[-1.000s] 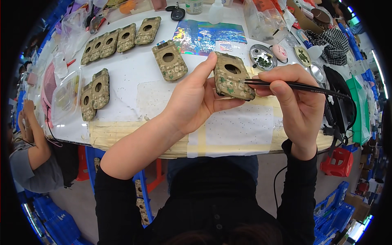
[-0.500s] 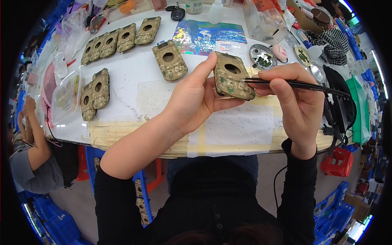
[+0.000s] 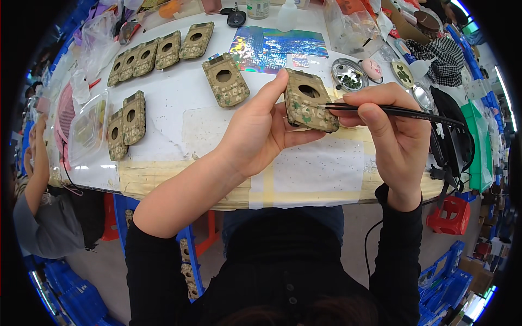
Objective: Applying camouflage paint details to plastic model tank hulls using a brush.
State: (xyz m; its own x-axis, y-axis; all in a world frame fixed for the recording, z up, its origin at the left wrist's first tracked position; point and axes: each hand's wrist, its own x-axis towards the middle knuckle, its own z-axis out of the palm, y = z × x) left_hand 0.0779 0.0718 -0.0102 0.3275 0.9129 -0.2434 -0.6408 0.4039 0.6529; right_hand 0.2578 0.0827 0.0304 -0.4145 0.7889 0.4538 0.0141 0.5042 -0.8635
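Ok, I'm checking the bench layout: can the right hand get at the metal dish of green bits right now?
Probably yes: the dish lies beyond the right hand with no visible obstacle, though that hand holds black tweezers.

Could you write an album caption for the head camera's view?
Left hand holds a camouflage-patterned shell, right hand points black tweezers at it; similar shells lie on the white table.

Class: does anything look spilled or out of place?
Tiny dark specks dot the white sheet below the held camouflage shell, scattered like spilled bits, though possibly printed, while dark green pieces sit in a metal dish.
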